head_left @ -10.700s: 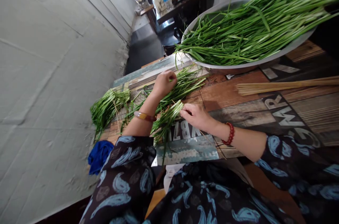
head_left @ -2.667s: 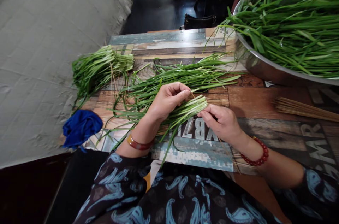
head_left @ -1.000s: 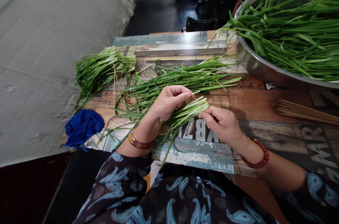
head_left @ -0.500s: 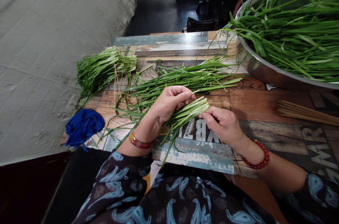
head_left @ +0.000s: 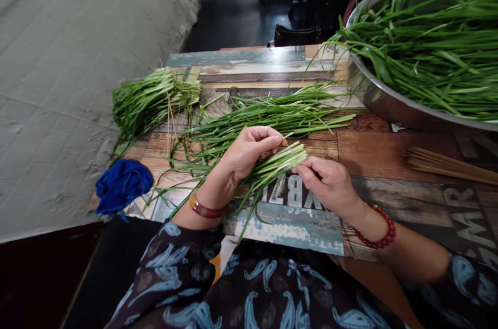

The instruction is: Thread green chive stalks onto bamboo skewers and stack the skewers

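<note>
My left hand [head_left: 252, 150] is closed round a small bunch of garlic chives [head_left: 286, 158], its thumb and forefinger pinched together above the pale cut ends. At the right side of those ends, my right hand [head_left: 324, 178] pinches a thin bamboo skewer [head_left: 330, 215], mostly hidden by the fingers. A thin brown tip shows by the left fingertips. The bunch's green leaves trail toward me under the left wrist. Just beyond my hands lies a loose spread of chives [head_left: 268, 113]. Farther left is a stacked pile of chives [head_left: 155, 95] with skewers [head_left: 170, 121] sticking out.
A large metal basin [head_left: 379, 93] heaped with chives stands at the right. Below it lies a bundle of bamboo skewers [head_left: 443, 163]. A blue cloth [head_left: 123, 186] rests at the table's left edge, near the grey wall [head_left: 58, 85]. The wood-patterned table [head_left: 365, 150] runs beneath everything.
A pale stalk end that stuck out at my left fingertips no longer shows; a brown skewer tip is visible there. Both hands keep nearly the same place.
</note>
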The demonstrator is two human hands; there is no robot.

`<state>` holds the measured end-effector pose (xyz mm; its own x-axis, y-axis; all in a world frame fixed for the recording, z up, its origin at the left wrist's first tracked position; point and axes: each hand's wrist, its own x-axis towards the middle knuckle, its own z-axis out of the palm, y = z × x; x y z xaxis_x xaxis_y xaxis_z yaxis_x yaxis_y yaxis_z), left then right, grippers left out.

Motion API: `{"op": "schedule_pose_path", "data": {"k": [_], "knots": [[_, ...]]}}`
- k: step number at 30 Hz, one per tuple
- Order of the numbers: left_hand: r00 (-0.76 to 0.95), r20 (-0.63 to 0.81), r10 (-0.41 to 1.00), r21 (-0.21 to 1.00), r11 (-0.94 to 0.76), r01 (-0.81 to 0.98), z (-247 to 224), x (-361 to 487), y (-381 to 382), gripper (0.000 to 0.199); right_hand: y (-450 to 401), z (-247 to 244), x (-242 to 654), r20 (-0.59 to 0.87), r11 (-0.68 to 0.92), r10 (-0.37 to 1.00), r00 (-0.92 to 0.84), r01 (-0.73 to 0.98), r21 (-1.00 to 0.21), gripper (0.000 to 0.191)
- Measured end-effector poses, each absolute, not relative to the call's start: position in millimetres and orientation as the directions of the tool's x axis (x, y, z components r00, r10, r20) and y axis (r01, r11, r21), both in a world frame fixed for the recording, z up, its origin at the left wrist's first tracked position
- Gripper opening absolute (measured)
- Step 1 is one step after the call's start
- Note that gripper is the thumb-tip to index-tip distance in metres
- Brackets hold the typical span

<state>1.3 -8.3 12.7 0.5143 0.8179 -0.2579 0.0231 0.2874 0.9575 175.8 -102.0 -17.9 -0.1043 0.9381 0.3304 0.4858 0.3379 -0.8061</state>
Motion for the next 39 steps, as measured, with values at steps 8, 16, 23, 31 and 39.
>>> {"op": "schedule_pose_path", "data": {"k": [8, 16, 23, 31, 39], "knots": [[0.494, -0.217, 0.842, 0.973, 0.229, 0.038, 12, 1, -9, 0.028, -102, -18, 175, 0.336, 0.339, 0.937, -0.099, 0.494, -0.801, 0.022], [0.573, -0.096, 0.814, 0.994, 0.043, 0.104, 13, 0, -8, 0.023, -101, -20, 176, 0.320, 0.319, 0.943, -0.088, 0.511, -0.798, 0.021], [0.622, -0.061, 0.781, 0.987, -0.043, 0.152, 16, -4, -6, 0.023, -100, -19, 176, 0.319, 0.323, 0.943, -0.093, 0.483, -0.814, 0.022], [0.601, -0.198, 0.774, 0.963, 0.041, 0.265, 12, 0, -9, 0.028, -95, -29, 174, 0.336, 0.333, 0.939, -0.078, 0.460, -0.823, 0.023], [0.580, -0.201, 0.789, 0.939, -0.013, 0.343, 22, -2, -2, 0.031, -90, -36, 175, 0.327, 0.317, 0.943, -0.058, 0.448, -0.836, 0.023]]}}
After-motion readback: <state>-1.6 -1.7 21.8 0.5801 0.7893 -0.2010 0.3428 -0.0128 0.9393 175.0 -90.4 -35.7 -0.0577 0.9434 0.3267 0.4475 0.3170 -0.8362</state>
